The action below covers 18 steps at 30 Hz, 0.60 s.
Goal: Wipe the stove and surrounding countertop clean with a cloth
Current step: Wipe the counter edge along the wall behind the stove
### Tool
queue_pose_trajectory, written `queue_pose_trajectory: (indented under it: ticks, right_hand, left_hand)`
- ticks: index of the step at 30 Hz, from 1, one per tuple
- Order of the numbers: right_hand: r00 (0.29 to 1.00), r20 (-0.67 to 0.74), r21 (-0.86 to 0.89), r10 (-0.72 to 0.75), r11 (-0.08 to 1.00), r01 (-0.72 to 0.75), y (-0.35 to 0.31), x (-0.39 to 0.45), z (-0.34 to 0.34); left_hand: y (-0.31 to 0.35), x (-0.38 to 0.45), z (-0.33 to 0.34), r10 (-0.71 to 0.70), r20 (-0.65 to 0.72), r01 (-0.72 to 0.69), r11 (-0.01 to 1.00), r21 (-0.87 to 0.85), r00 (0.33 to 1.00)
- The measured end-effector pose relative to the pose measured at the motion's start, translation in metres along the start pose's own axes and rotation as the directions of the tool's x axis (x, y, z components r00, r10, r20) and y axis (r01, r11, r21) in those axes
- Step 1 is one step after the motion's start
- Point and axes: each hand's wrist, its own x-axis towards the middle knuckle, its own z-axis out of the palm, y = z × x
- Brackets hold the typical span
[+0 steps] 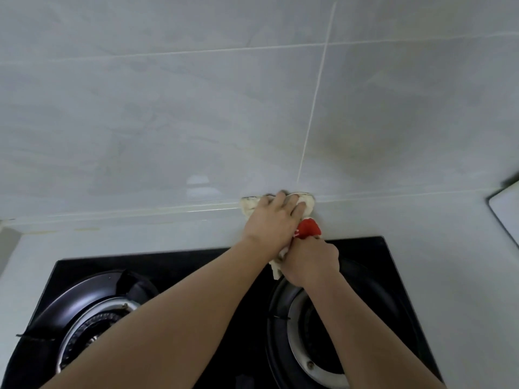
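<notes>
A cream cloth [307, 204] lies bunched on the white countertop [140, 238], where it meets the tiled wall behind the black gas stove [174, 263]. My left hand [271, 220] presses down on the cloth with its fingers spread over it. A tail of the cloth hangs below that wrist. Just behind the stove's back edge, my right hand [309, 261] grips a red-topped object [309, 228]; the fist hides its body. Both forearms cross over the stove.
The stove has a left burner [92, 318] and a right burner [306, 335], each with a dark ring and pan supports. Grey wall tiles [196, 108] rise straight from the counter. A white item with a dark rim [505, 211] sits at the far right.
</notes>
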Motion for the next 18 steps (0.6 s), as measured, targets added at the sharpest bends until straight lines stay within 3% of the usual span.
queue_pose_trajectory:
  ticks: [18]
  right_hand:
    - [0.991, 0.1, 0.028, 0.094, 0.995, -0.097, -0.014, -0.004, -0.013]
  left_hand:
    - [-0.177, -0.157, 0.051, -0.35, -0.061, 0.342, 0.933, -0.109, 0.935]
